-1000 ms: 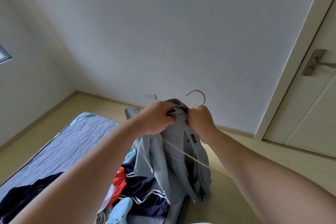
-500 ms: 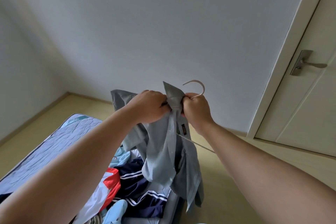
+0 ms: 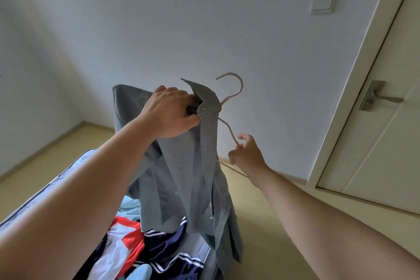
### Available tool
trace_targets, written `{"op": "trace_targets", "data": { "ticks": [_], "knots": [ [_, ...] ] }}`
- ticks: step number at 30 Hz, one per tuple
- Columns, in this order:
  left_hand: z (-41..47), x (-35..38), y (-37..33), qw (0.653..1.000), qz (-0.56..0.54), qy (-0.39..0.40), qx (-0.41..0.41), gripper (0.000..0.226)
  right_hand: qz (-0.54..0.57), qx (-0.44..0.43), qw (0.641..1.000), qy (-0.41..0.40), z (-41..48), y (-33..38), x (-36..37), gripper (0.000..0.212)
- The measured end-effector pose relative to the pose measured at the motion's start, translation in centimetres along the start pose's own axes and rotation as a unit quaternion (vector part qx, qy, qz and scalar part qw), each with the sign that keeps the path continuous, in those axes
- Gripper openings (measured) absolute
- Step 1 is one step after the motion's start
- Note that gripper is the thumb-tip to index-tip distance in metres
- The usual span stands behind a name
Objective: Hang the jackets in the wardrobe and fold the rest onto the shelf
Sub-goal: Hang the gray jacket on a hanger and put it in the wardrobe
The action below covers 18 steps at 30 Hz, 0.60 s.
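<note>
Left hand (image 3: 169,112) and right hand (image 3: 246,152) both bare. Forearms (image 3: 91,188) behind the hands bare too, uncovered as far as visible.

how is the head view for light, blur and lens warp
Head view: soft, even daylight with no glare; wide-angle warp tilts the door; the grey jacket, hanger and left hand look sharp, the right hand a little soft.

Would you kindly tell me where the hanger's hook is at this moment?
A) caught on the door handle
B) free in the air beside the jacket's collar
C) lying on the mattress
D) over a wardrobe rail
B: the hook stands clear against the wall, just right of the collar of the jacket and far from the door handle.
</note>
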<state>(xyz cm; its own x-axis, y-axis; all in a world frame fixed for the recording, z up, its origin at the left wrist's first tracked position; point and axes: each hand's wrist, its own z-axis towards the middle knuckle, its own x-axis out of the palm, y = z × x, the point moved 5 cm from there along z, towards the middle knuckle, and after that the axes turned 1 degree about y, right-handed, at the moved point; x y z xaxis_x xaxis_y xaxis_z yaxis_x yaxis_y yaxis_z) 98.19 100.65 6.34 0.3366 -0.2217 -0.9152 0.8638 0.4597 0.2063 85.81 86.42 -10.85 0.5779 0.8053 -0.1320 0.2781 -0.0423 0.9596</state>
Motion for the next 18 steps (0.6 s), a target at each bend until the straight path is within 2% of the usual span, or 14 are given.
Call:
{"op": "trace_targets", "data": {
  "ticks": [3, 5, 8, 9, 11, 13, 15, 16, 18],
  "knots": [
    [0.3, -1.8, 0.3, 0.999, 0.038, -0.022, 0.002, 0.046, 0.043, 0.113, 0.988, -0.097, 0.5, -2.3, 0.4, 0.079],
    [0.4, -3.3, 0.7, 0.998, 0.043, -0.049, -0.015, 0.053, 0.09, 0.19, 0.971, -0.117, 0.2, -3.5, 0.8, 0.071],
    [0.5, -4.7, 1.8, 0.995, 0.068, -0.062, -0.047, 0.058, 0.159, 0.199, 0.967, -0.005, 0.1, -3.9, 3.4, 0.039],
    [0.4, -4.9, 2.3, 0.993, 0.083, -0.061, -0.059, 0.059, 0.188, 0.2, 0.961, 0.024, -0.2, -3.7, 4.3, 0.036],
    [0.0, -5.5, 3.7, 0.989, 0.103, -0.067, -0.086, 0.059, 0.245, 0.186, 0.949, 0.065, -0.3, -3.4, 5.8, 0.047],
    [-0.6, -6.2, 5.1, 0.985, 0.108, -0.08, -0.111, 0.056, 0.209, 0.159, 0.961, 0.085, 0.2, -3.4, 6.7, 0.073],
    [-1.0, -6.7, 6.1, 0.983, 0.097, -0.087, -0.129, 0.051, 0.095, 0.163, 0.976, 0.108, 0.6, -3.7, 7.3, 0.089],
    [-1.2, -6.9, 6.5, 0.983, 0.089, -0.09, -0.136, 0.048, 0.034, 0.174, 0.977, 0.122, 0.6, -4.0, 7.7, 0.087],
    [-1.5, -7.3, 6.8, 0.982, 0.067, -0.098, -0.149, 0.041, -0.06, 0.191, 0.966, 0.165, 0.3, -4.4, 8.9, 0.066]
  ]
}}
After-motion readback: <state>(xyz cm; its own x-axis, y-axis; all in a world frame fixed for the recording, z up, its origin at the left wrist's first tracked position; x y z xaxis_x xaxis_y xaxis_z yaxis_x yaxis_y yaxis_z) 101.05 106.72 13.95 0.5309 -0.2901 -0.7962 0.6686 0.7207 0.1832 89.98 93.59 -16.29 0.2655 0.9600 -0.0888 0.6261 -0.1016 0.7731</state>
